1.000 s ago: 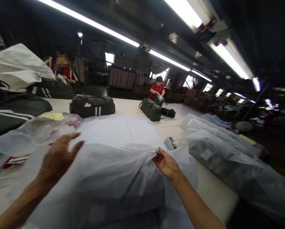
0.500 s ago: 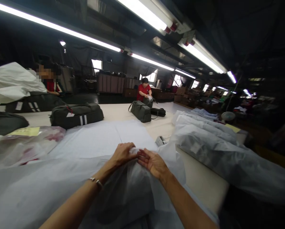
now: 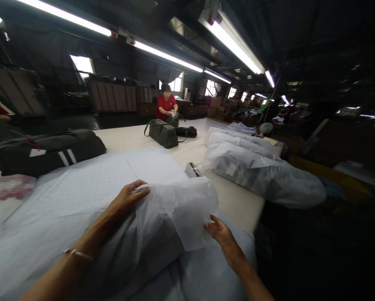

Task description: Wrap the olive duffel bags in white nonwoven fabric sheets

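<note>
A thin, translucent white plastic bag (image 3: 174,209) is spread in front of me, with a dark bulky shape showing faintly through it. My left hand (image 3: 132,195) pinches the bag's upper edge between thumb and fingers. At the bag's right edge is my right hand (image 3: 221,236), its thumb and fingertips closed on the plastic. Under and beyond the bag lies a stack of white sheets (image 3: 112,171). Just past the bag's far edge rests a small grey device (image 3: 192,169), its kind unclear.
A dark duffel bag (image 3: 49,150) with two white stripes stands at left, near a clear plastic bundle (image 3: 11,192). Another dark bag (image 3: 160,133) is farther back, before a person in red (image 3: 166,104) handling something. Plastic-wrapped bags (image 3: 253,167) line the table's right edge (image 3: 259,209).
My hands were together at the bag's edge; now they are apart, the right one lower and to the right. The plastic is stretched wider between them. My view has turned right.
</note>
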